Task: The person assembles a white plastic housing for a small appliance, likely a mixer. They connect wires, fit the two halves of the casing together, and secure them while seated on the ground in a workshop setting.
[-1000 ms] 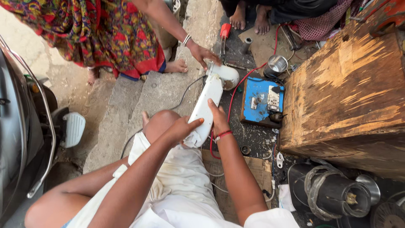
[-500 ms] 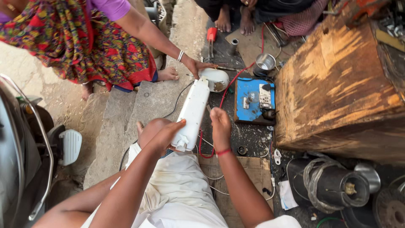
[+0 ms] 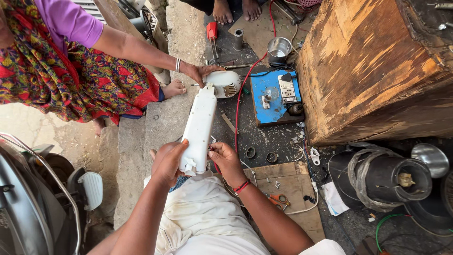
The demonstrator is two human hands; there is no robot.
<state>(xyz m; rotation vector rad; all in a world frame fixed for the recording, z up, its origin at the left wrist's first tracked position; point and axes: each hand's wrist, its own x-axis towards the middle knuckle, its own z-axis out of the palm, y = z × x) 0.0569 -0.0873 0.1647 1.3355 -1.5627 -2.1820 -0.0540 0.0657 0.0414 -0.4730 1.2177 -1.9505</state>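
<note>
While the white lamp casing lies lengthwise above the person's lap, both hands work at its near end. The left hand is closed around the near left side of the casing, fingers wrapped under it and thumb against its edge. The right hand sits just right of the casing's near end, fingers curled and pinched close to the casing's lower right corner; whether they grip the casing itself or a red wire there cannot be told. A red thread band circles the right wrist. At the casing's far end, its rounded white head is touched by another person's hand, which wears thin metal bangles and belongs to someone in a patterned red garment with a purple sleeve. Right of the casing's far end lies a blue board carrying a white socket plate and a switch, with a red cable running along the ground between board and casing. Beyond the board stand a small steel cup and a red-handled screwdriver. Right of the board rises a large worn wooden block. Near the right hand, on a flat wooden panel, lie orange-handled scissors. Further right of the panel rests a black cylindrical motor body.
</note>
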